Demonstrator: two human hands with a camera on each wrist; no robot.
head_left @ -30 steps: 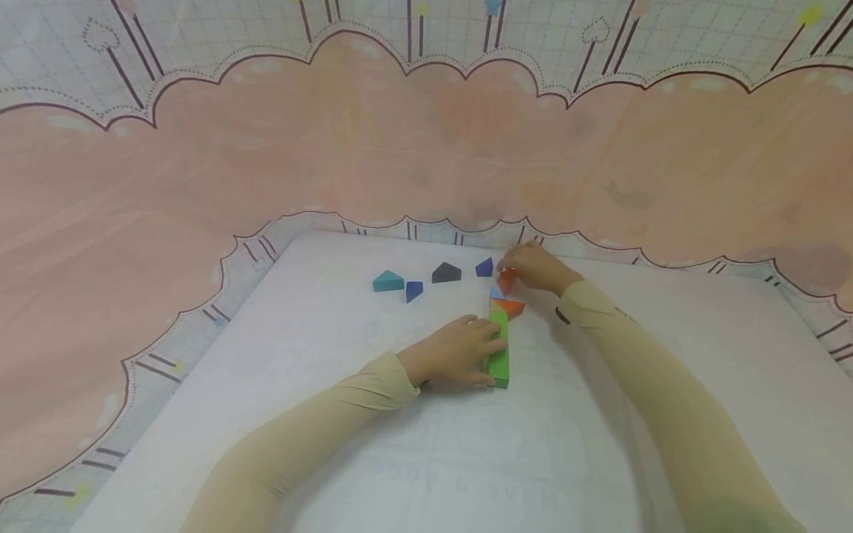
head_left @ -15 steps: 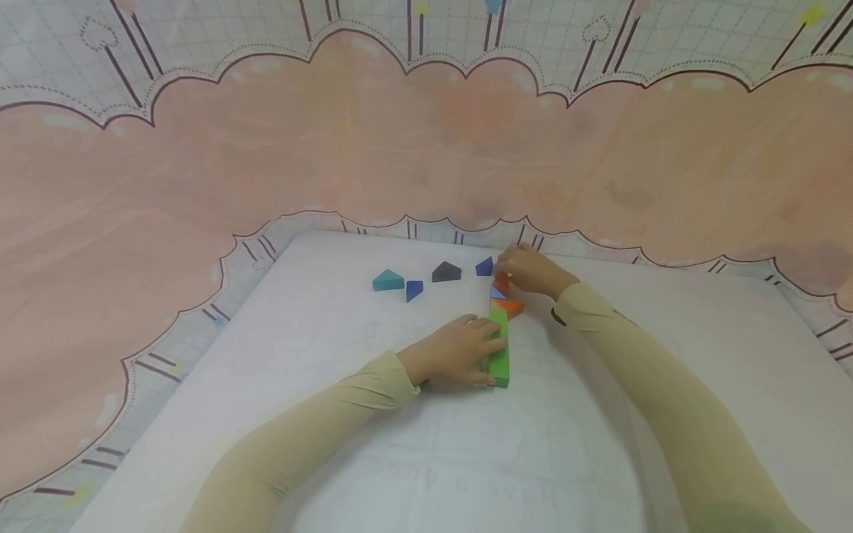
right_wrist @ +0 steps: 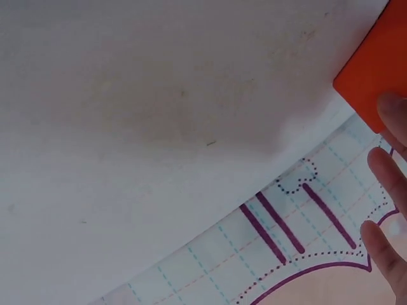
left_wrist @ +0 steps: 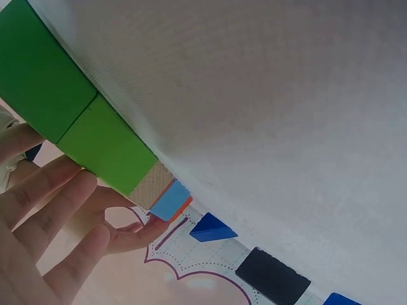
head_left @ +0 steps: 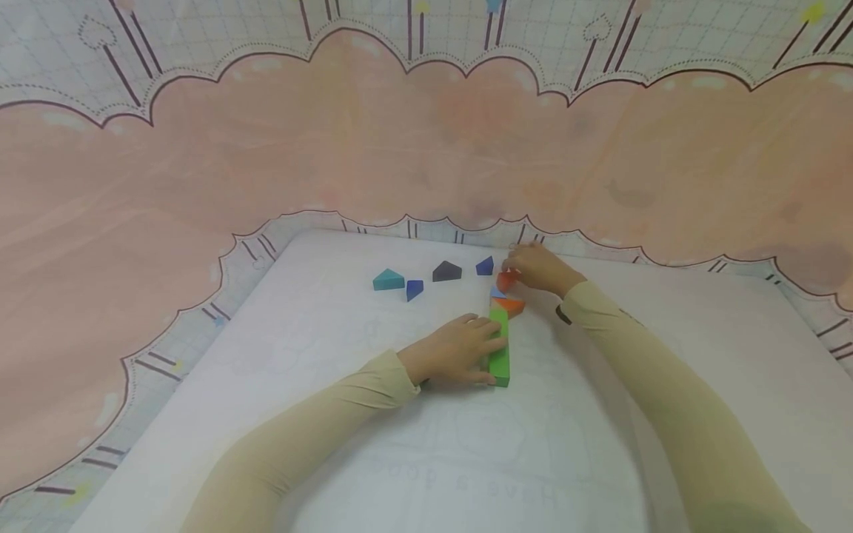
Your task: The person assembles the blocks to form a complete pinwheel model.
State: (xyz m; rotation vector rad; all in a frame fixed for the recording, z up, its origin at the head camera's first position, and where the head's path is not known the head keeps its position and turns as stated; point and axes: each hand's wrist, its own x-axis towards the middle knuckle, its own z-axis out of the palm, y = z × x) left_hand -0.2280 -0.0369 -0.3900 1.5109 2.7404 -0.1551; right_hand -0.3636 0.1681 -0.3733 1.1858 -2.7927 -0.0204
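In the head view my left hand [head_left: 456,349] lies across a row of green blocks [head_left: 499,355], its fingers over the top and the thumb by the near end. The left wrist view shows a dark green block [left_wrist: 44,73] and a light green block [left_wrist: 109,147] end to end, with my straight fingers touching them. Beyond them comes a small light-blue block [left_wrist: 170,200]. My right hand [head_left: 541,268] pinches a red-orange block [head_left: 505,281] at the row's far end. An orange block [head_left: 510,306] sits against the row's right side.
Left of the row's far end lie a blue block [head_left: 485,266], a dark grey block [head_left: 446,272], another blue block [head_left: 414,289] and a teal block [head_left: 389,280]. They stand on the white tabletop [head_left: 320,296], whose far edge meets a patterned peach cloth [head_left: 426,148].
The right hand lowers the red-orange block against the light-blue one, then shifts it slightly right, turning it. My left hand stays in place on the green blocks.
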